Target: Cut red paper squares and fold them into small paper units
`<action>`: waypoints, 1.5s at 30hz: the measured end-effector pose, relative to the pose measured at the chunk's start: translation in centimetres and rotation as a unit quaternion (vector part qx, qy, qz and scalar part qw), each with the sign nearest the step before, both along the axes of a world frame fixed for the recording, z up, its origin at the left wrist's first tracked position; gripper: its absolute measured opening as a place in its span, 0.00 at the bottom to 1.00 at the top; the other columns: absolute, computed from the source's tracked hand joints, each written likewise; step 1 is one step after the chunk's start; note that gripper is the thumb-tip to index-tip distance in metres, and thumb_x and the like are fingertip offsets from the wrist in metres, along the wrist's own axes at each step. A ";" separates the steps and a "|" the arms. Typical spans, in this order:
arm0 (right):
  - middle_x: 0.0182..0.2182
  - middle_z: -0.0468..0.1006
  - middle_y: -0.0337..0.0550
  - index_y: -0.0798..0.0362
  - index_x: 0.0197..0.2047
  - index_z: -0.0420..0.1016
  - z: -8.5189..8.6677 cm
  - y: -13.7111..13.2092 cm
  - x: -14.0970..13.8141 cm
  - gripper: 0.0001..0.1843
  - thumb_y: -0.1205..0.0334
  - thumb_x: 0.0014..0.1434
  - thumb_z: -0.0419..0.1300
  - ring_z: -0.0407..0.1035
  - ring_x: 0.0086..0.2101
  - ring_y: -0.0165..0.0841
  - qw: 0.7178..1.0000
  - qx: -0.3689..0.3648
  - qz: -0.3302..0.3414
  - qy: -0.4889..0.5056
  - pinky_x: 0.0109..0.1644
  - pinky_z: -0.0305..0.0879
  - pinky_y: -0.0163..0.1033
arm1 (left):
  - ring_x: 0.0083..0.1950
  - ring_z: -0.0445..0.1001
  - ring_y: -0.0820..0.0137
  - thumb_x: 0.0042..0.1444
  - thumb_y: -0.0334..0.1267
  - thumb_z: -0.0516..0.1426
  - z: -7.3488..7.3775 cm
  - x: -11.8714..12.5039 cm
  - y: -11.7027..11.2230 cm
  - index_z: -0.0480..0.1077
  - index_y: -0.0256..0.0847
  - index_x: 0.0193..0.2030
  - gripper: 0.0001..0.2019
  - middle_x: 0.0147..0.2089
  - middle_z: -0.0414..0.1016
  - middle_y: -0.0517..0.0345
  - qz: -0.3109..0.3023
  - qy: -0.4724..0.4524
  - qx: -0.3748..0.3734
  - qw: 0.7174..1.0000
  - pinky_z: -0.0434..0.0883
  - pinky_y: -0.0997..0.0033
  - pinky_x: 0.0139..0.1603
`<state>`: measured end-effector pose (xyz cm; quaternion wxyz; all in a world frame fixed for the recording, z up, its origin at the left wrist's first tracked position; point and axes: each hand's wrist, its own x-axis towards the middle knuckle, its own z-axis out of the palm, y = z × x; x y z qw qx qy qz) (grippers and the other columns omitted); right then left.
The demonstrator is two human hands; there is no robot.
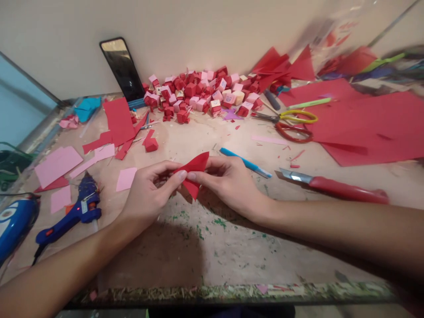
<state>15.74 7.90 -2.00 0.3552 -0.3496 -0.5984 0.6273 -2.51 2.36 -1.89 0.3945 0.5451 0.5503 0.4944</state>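
Between both hands, above the middle of the table, is a small piece of red paper [198,164], creased and with pointed corners. My left hand [154,185] pinches its left side between thumb and fingers. On the other side my right hand [228,181] grips it the same way, the two thumbs nearly meeting at the centre. The fingers behind the paper are partly hidden. Just past my right hand lies a blue pen [247,162]. A red-handled utility knife [341,187] rests to the right, its blade pointing left.
Small red and pink paper boxes [198,90] are heaped against the wall, beside a leaning phone [122,68]. Scissors [294,123] and red sheets [374,128] lie at right. A blue glue gun [84,203] with a lit red light and pink paper pieces [58,165] occupy the left.
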 end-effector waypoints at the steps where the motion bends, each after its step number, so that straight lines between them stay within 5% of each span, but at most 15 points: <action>1: 0.29 0.84 0.41 0.55 0.33 0.85 0.0 0.0 0.0 0.12 0.55 0.59 0.76 0.73 0.29 0.30 1.000 0.002 0.003 0.004 0.34 0.69 0.35 | 0.23 0.76 0.72 0.63 0.38 0.66 -0.1 0.0 0.0 0.83 0.43 0.37 0.04 0.24 0.78 0.62 0.000 0.000 -0.001 1.000 0.72 0.75 0.24; 13: 0.26 0.80 0.39 0.54 0.30 0.84 -0.3 0.1 0.2 0.16 0.51 0.60 0.74 0.69 0.27 0.29 1.000 0.014 -0.008 0.017 0.31 0.66 0.34 | 0.21 0.71 0.73 0.65 0.41 0.64 0.0 0.0 -0.3 0.81 0.44 0.35 0.08 0.21 0.74 0.63 -0.002 0.019 -0.001 1.000 0.68 0.74 0.24; 19: 0.23 0.75 0.36 0.56 0.27 0.81 -0.1 0.0 0.0 0.17 0.53 0.60 0.74 0.62 0.26 0.26 1.000 0.007 0.002 0.018 0.29 0.59 0.33 | 0.29 0.76 0.71 0.69 0.39 0.60 0.2 -0.1 -0.8 0.80 0.44 0.38 0.09 0.31 0.81 0.61 -0.042 0.067 0.005 0.997 0.69 0.73 0.29; 26: 0.23 0.73 0.35 0.55 0.26 0.81 -0.2 0.0 0.2 0.16 0.54 0.61 0.73 0.61 0.25 0.26 0.999 -0.001 0.035 0.021 0.29 0.58 0.34 | 0.26 0.65 0.71 0.74 0.44 0.56 -0.6 -0.4 -0.5 0.73 0.44 0.34 0.16 0.24 0.67 0.65 -0.053 0.131 0.018 0.990 0.62 0.70 0.28; 32: 0.30 0.82 0.40 0.55 0.33 0.86 -0.1 0.0 0.3 0.11 0.55 0.58 0.76 0.70 0.30 0.29 0.998 -0.023 0.023 0.049 0.36 0.66 0.34 | 0.24 0.66 0.73 0.74 0.43 0.56 -0.2 -0.4 -0.8 0.73 0.45 0.36 0.14 0.24 0.71 0.66 -0.059 0.160 0.034 0.985 0.62 0.72 0.27; 38: 0.20 0.73 0.37 0.55 0.26 0.81 0.0 0.0 0.4 0.20 0.50 0.60 0.74 0.62 0.22 0.26 0.997 -0.038 0.020 0.061 0.25 0.57 0.33 | 0.26 0.71 0.75 0.74 0.41 0.55 -0.1 -0.4 -0.9 0.74 0.43 0.38 0.11 0.26 0.74 0.68 -0.055 0.183 0.026 0.981 0.64 0.75 0.30; 45: 0.21 0.72 0.38 0.55 0.26 0.81 0.0 0.1 0.3 0.20 0.49 0.60 0.74 0.62 0.23 0.27 0.997 -0.035 -0.001 0.063 0.25 0.58 0.34 | 0.28 0.72 0.75 0.75 0.42 0.54 -0.1 -0.4 -0.8 0.73 0.43 0.37 0.13 0.28 0.76 0.67 -0.078 0.186 0.022 0.979 0.67 0.76 0.32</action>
